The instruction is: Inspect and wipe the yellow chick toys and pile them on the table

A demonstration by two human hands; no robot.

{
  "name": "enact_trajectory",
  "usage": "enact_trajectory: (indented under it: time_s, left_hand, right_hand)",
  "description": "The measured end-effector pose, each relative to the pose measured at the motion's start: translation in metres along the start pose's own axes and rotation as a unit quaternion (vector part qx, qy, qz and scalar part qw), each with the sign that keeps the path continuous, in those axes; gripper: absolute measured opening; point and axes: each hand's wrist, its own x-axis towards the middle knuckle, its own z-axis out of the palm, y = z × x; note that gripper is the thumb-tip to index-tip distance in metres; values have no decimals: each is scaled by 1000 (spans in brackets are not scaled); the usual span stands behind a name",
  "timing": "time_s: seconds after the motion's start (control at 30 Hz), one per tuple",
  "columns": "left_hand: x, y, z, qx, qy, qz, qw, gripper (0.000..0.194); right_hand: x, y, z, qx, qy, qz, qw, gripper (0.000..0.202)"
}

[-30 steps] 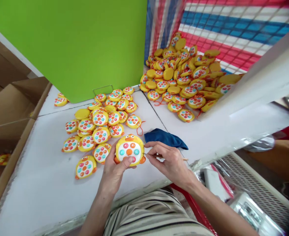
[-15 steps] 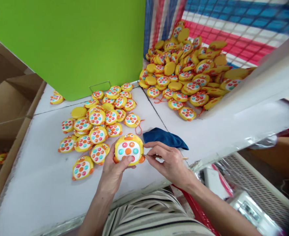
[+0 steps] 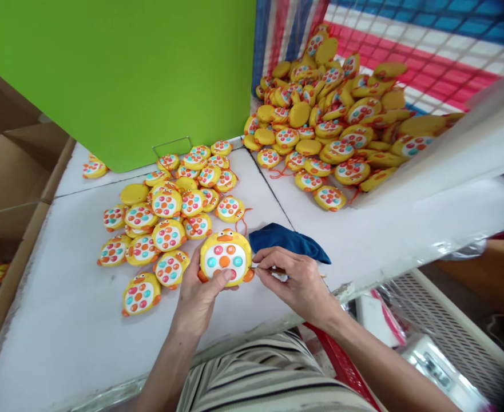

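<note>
My left hand (image 3: 198, 292) grips a yellow duck toy (image 3: 225, 261) by its left and lower side, thumb on the front. The toy has a white belly with coloured round bumps, an orange beak and orange feet, and it faces me upright above the table. My right hand (image 3: 292, 280) pinches a thin, stick-like tool (image 3: 282, 272), which resembles a fine paintbrush. Its dark tip meets the toy's right edge just above the foot; whether it touches is too small to tell. Most of the tool is hidden by my fingers. Behind the right hand lies a dark blue cloth (image 3: 290, 240).
Many similar duck toys (image 3: 167, 203) lie on the white table (image 3: 84, 320) at left. A larger heap (image 3: 316, 114) fills the back right against striped sheeting and mesh. A green board (image 3: 149, 74) stands behind. Cardboard boxes (image 3: 15, 166) are at left, a white perforated basket (image 3: 449, 320) at lower right.
The view has shifted slightly. Both hands keep their hold, and the tool's tip sits slightly higher on the toy's right edge.
</note>
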Motion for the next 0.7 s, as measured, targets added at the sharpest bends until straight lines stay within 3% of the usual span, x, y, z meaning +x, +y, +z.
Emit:
enact_trajectory:
  time_s: [0.3,0.7]
  left_hand:
    - [7,4,4,1,1,-10,1000,78]
    - [10,-3,0,-4,6,-25,1000,75]
  right_hand:
    - [3,0,-1,-12,8,29,999,8]
    - [4,8,3,-30,-5,10,999,10]
